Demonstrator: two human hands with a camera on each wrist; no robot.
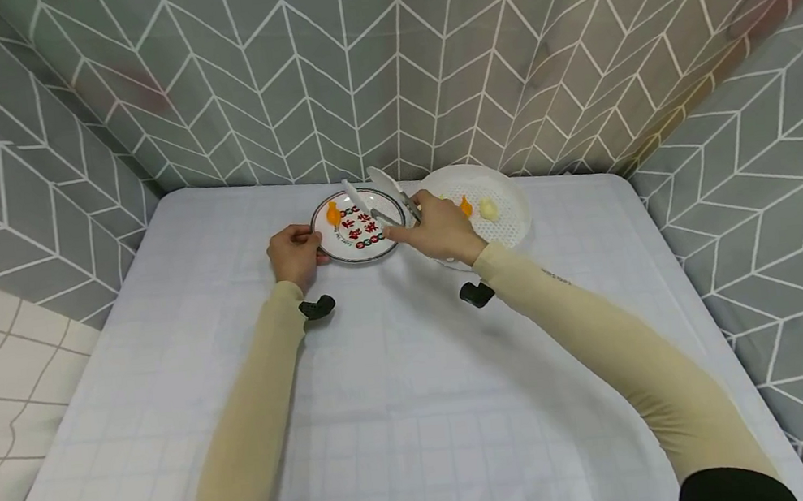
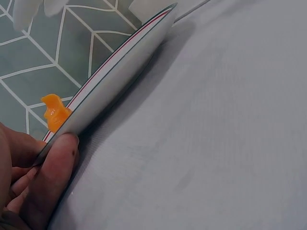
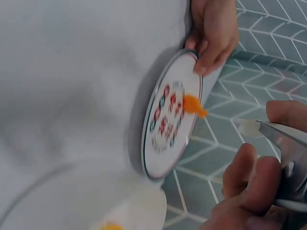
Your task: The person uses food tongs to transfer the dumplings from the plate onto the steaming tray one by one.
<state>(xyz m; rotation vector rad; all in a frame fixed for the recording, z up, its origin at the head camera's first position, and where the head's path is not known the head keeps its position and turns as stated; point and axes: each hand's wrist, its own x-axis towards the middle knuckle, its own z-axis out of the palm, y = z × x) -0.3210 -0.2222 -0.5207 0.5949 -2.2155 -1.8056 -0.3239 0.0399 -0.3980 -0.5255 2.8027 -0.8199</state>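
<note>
My left hand (image 1: pixel 295 255) pinches the left rim of a round white plate (image 1: pixel 342 244) with dark edge lines, red characters and a printed pattern. A small orange figure (image 1: pixel 333 213) stands on the plate near that hand. My right hand (image 1: pixel 443 226) grips metal tongs (image 3: pixel 290 143) with white tips. Their arms are spread apart above the plate's right side, and no object shows between the tips. Under and beside the right hand, a round white perforated tray (image 1: pixel 514 226) holds another orange piece (image 1: pixel 466 206) and a pale yellow piece (image 1: pixel 489 209).
A white cloth (image 1: pixel 389 407) covers the table, with both forearms stretched across it. The patterned grey wall (image 1: pixel 309 72) rises right behind the plate and tray. More patterned panels flank the table, and pale floor tiles (image 1: pixel 11 381) show at left.
</note>
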